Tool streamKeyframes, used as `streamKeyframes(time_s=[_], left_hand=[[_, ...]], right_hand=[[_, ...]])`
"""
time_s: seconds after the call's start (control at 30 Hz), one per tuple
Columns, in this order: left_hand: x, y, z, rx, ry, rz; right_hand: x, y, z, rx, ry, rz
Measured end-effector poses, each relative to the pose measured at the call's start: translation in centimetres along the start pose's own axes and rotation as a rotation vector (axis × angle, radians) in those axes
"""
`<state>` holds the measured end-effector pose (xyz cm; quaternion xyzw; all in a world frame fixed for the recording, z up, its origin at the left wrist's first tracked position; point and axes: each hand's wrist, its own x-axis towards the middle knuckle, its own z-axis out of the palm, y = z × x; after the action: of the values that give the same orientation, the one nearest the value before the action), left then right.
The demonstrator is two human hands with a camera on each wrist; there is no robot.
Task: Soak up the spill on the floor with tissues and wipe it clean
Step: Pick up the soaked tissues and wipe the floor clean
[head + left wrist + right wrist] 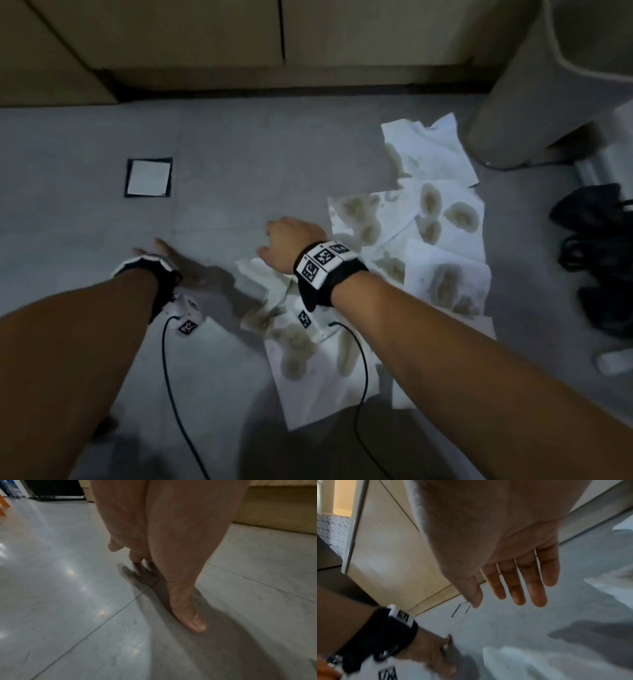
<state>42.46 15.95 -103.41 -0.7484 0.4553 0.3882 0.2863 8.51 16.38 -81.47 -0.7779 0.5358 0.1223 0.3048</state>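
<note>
Several white tissues (442,240) lie spread over the grey floor (239,144), blotched with yellowish wet patches. A crumpled tissue (263,287) sits at their left edge, just below my right hand (291,236). That hand hovers above the floor with straight fingers (537,588) and holds nothing. My left hand (171,260) rests on bare floor to the left of the tissues, its fingers (137,558) straight and touching the tiles, thumb (193,620) stretched out. In the right wrist view the crumpled tissue (505,660) shows blurred under the palm.
A grey bin (534,85) stands at the back right. Dark shoes or bags (603,253) lie along the right edge. A square floor drain (149,177) sits at the left. Beige cabinets (188,41) with a dark kickboard close off the far side. Black cables (171,394) trail from both wristbands.
</note>
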Motion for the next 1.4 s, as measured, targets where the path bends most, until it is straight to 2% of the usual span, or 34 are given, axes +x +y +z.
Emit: streamKeyframes(time_s=[0.07, 0.1, 0.17, 0.23, 0.3, 0.4, 0.47, 0.53, 0.67, 0.83, 0.9, 0.97, 1.07, 1.17, 1.4], left_hand=[[-7.0, 3.0, -1.3, 0.128, -0.041, -0.085], [-10.6, 4.3, -1.7, 0.106, 0.075, -0.130], [-14.9, 5.4, -2.7, 0.037, 0.170, -0.131], [-14.3, 3.4, -3.9, -0.061, 0.230, -0.040], [-14.1, 0.3, -3.8, -0.132, 0.217, -0.025], [-16.3, -1.7, 0.6, -0.039, 0.221, -0.038], [-16.9, -1.4, 4.4, 0.004, 0.237, -0.035], [-17.0, -0.7, 5.6, -0.016, 0.227, -0.057], [-17.5, -0.1, 4.9, -0.055, 0.184, -0.083], [-18.4, 0.0, 4.4, -0.077, 0.151, -0.061], [-18.3, -0.1, 4.4, -0.097, 0.135, -0.055], [-18.1, -0.3, 4.5, -0.108, 0.122, -0.064], [-18.2, -0.1, 4.3, -0.100, 0.115, -0.072], [-18.6, 0.0, 4.2, -0.103, 0.110, -0.069], [-18.7, 0.5, 4.5, -0.105, 0.155, -0.076]], right_hand=[[-0.5, 0.4, 2.4, -0.002, -0.041, 0.000], [-0.8, 0.7, 3.6, -0.003, -0.058, 0.002], [-1.2, 1.2, 5.7, -0.020, -0.085, -0.011], [-1.6, 1.4, 7.9, -0.026, -0.081, -0.032], [-1.8, 1.4, 9.9, -0.043, -0.047, -0.052], [-2.2, 1.2, 11.8, -0.157, -0.012, -0.063], [-2.2, 1.4, 12.3, -0.212, 0.033, -0.070], [-2.2, 1.8, 12.3, -0.221, 0.048, -0.092], [-1.9, 2.1, 11.6, -0.125, 0.076, -0.166], [-1.7, 3.5, 10.2, 0.078, 0.230, -0.108], [-2.1, 4.6, 9.7, 0.092, 0.213, -0.092], [-2.5, 5.7, 10.0, 0.027, 0.133, -0.092], [-3.4, 6.3, 12.0, -0.101, 0.003, -0.087], [-4.6, 6.4, 14.5, -0.192, -0.060, -0.067], [-4.6, 6.5, 16.4, -0.299, -0.050, -0.048]])
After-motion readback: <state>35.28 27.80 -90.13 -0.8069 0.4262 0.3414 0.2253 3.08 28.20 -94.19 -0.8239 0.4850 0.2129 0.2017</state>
